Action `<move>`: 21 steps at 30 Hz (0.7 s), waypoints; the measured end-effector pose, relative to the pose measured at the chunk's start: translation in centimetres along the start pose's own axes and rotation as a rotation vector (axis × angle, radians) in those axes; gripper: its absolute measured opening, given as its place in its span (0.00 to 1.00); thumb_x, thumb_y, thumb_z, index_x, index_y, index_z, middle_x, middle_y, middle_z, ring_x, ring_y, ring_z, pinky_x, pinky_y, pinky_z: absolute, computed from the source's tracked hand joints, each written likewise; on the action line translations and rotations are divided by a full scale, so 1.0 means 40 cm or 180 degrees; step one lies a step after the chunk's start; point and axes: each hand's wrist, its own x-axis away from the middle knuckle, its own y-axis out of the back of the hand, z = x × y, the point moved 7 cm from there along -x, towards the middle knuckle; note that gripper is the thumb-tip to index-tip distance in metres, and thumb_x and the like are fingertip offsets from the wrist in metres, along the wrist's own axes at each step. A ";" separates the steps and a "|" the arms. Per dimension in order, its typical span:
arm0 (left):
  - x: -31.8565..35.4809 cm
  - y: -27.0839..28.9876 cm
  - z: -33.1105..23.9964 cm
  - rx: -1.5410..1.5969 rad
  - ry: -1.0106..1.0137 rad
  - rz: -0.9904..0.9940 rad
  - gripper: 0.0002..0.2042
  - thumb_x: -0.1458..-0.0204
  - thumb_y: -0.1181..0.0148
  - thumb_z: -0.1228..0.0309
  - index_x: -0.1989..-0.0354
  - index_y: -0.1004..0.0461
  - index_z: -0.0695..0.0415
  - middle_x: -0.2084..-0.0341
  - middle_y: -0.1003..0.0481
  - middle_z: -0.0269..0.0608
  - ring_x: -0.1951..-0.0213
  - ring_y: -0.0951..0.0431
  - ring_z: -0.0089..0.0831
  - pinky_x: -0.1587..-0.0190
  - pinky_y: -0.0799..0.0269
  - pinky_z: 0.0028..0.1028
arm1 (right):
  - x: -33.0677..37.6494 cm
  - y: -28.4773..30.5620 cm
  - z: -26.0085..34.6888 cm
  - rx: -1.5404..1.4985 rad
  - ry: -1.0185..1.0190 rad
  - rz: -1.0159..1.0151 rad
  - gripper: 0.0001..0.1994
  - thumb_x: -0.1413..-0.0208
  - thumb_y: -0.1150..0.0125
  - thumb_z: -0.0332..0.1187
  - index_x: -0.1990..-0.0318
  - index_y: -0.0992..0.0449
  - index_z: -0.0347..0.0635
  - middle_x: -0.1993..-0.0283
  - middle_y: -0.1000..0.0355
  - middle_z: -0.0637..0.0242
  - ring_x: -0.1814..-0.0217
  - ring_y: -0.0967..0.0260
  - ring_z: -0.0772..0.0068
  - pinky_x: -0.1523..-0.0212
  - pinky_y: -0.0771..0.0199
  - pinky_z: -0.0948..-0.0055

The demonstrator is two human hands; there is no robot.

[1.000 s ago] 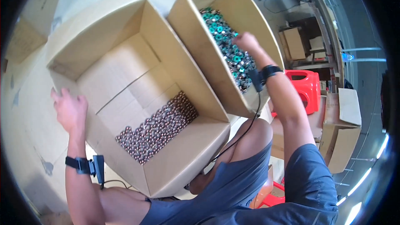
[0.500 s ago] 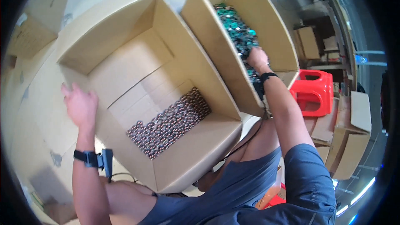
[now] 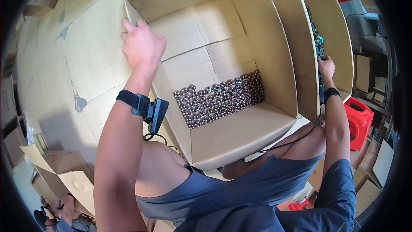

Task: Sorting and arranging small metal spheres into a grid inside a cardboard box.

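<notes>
Left hand (image 3: 143, 45), wide, on tan cardboard box (image 3: 236, 129) of brown balls (image 3: 221, 99); right hand (image 3: 326, 66), grip hidden, in slim tan box (image 3: 337, 38) of green bits (image 3: 319, 43).

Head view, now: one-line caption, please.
Left hand at the rim of a wide carton holding packed shiny round pieces; right hand inside the neighbouring carton.

The scene is viewed from the person's head, above the lap (image 3: 240, 191); the lens is aimed steeply down and forward, and the large carton (image 3: 268, 38) is framed nearby, around mid-view (straight edges are bent by the fisheye).
</notes>
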 end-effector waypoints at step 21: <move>-0.014 -0.026 0.004 0.0008 -0.0045 -0.0192 0.17 0.56 0.40 0.66 0.58 0.25 0.63 0.49 0.35 0.56 0.57 0.24 0.55 0.58 0.22 0.47 | 0.680 -0.130 1.047 -0.1329 0.2992 0.3373 0.14 0.54 0.36 0.38 0.63 0.17 0.38 0.69 0.20 0.60 0.63 0.20 0.68 0.56 0.22 0.71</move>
